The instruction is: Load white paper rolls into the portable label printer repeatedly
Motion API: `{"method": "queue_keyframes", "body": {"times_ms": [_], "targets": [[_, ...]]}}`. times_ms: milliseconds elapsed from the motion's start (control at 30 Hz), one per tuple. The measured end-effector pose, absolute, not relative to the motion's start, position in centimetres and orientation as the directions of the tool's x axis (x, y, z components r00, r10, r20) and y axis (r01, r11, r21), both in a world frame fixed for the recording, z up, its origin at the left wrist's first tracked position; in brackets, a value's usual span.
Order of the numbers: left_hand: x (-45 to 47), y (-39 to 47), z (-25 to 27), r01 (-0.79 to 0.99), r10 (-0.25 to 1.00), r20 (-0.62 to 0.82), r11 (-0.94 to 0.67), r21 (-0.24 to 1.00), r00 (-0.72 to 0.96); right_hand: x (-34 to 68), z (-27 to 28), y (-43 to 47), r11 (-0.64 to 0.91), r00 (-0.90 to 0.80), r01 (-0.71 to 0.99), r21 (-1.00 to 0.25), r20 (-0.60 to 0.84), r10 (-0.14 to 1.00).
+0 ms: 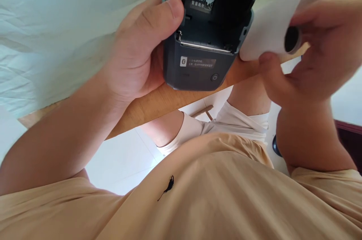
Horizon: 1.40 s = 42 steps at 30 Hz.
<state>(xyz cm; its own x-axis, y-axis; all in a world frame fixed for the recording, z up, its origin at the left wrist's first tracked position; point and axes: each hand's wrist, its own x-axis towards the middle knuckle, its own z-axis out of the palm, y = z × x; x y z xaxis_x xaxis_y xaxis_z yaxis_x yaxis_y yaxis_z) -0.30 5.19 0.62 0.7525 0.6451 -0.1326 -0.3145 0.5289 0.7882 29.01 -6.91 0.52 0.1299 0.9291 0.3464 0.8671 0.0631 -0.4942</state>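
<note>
A dark grey portable label printer [195,76] is held up over the table edge, its lid raised and the black paper bay exposed. My left hand [141,43] wraps round its left side, thumb on the rim near the hinge. Inside the bay is a small printed sticker, and a power button sits on the lower front. To the right, my right hand [316,51] grips a white paper roll [266,32] with a dark round core end showing. A loose length of paper trails to the upper right. The roll is beside the printer, outside its bay.
A wooden table edge [147,108] runs below the printer. Pale, wrinkled sheeting [56,25] covers the table at left. My lap in white shorts [195,125] is under the edge, above a white tiled floor [118,164]. A dark reddish object [349,138] stands at far right.
</note>
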Motion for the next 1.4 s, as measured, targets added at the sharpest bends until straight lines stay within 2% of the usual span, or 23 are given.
{"method": "queue_keyframes", "body": {"times_ms": [67, 133, 233, 300, 367, 467, 500, 600, 633, 700, 767, 900, 933, 1000, 1100, 1200, 1300, 1400], "targets": [[-0.5, 5.3, 0.5, -0.334, 0.677, -0.164, 0.541, 0.772, 0.718, 28.1, 0.2, -7.0, 0.239, -0.035, 0.884, -0.402, 0.454, 0.89], [-0.6, 5.4, 0.3, -0.326, 0.675, -0.137, 0.511, 0.795, 0.725, 27.7, 0.0, -6.5, 0.369, -0.186, 0.881, -0.295, 0.501, 0.845], [-0.9, 5.7, 0.1, -0.291, 0.621, -0.071, 0.462, 0.838, 0.781, 27.3, -0.1, -5.5, 0.397, -0.218, 0.893, -0.213, 0.567, 0.794], [-1.0, 5.9, 0.3, -0.299, 0.622, -0.105, 0.51, 0.806, 0.776, 27.0, -0.3, -5.0, 0.401, -0.184, 0.885, -0.238, 0.613, 0.769], [-0.8, 5.7, 0.4, -0.317, 0.621, -0.134, 0.558, 0.767, 0.772, 26.6, -0.4, -4.9, 0.435, -0.136, 0.823, -0.365, 0.618, 0.774], [0.2, 4.9, 0.4, -0.382, 0.67, -0.148, 0.574, 0.724, 0.728, 26.3, 0.1, -5.4, 0.413, -0.084, 0.727, -0.549, 0.526, 0.847], [0.7, 4.5, 0.4, -0.417, 0.699, -0.15, 0.568, 0.709, 0.699, 26.3, 0.3, -5.6, 0.379, -0.089, 0.746, -0.547, 0.483, 0.871], [2.3, 3.4, 0.1, -0.56, 0.809, -0.165, 0.522, 0.643, 0.565, 26.4, 1.2, -6.0, 0.286, -0.108, 0.865, -0.412, 0.405, 0.908], [2.7, 3.1, 0.1, -0.591, 0.83, -0.174, 0.508, 0.626, 0.529, 26.4, 1.3, -6.1, 0.27, -0.091, 0.874, -0.404, 0.411, 0.907], [3.2, 2.7, 0.2, -0.614, 0.847, -0.208, 0.503, 0.608, 0.489, 26.4, 1.5, -6.1, 0.266, -0.036, 0.835, -0.481, 0.435, 0.9], [3.2, 2.8, 0.3, -0.591, 0.834, -0.221, 0.521, 0.616, 0.505, 26.3, 1.4, -6.1, 0.273, -0.016, 0.785, -0.556, 0.422, 0.906], [2.9, 4.3, 0.6, -0.497, 0.794, -0.227, 0.545, 0.675, 0.564, 26.2, 1.2, -6.2, 0.261, -0.062, 0.843, -0.47, 0.398, 0.915], [3.0, 4.7, 0.6, -0.475, 0.787, -0.232, 0.548, 0.689, 0.571, 26.2, 1.2, -6.1, 0.269, -0.054, 0.833, -0.484, 0.412, 0.909], [3.1, 5.5, 0.7, -0.45, 0.78, -0.243, 0.552, 0.702, 0.577, 26.1, 1.1, -6.1, 0.317, -0.026, 0.752, -0.578, 0.454, 0.89], [3.2, 5.6, 0.8, -0.441, 0.778, -0.251, 0.555, 0.706, 0.576, 26.0, 1.2, -6.1, 0.303, -0.007, 0.69, -0.658, 0.412, 0.911], [2.7, 4.8, 1.0, -0.443, 0.779, -0.25, 0.553, 0.706, 0.575, 26.1, 1.3, -6.2, 0.245, -0.006, 0.758, -0.605, 0.369, 0.929], [1.4, 4.1, 1.0, -0.479, 0.776, -0.212, 0.553, 0.682, 0.595, 26.4, 1.2, -6.1, 0.242, 0.021, 0.781, -0.575, 0.412, 0.911], [0.0, 4.3, 0.9, -0.446, 0.703, -0.14, 0.578, 0.683, 0.697, 26.2, 0.8, -6.0, 0.204, 0.04, 0.818, -0.537, 0.407, 0.913]]}}
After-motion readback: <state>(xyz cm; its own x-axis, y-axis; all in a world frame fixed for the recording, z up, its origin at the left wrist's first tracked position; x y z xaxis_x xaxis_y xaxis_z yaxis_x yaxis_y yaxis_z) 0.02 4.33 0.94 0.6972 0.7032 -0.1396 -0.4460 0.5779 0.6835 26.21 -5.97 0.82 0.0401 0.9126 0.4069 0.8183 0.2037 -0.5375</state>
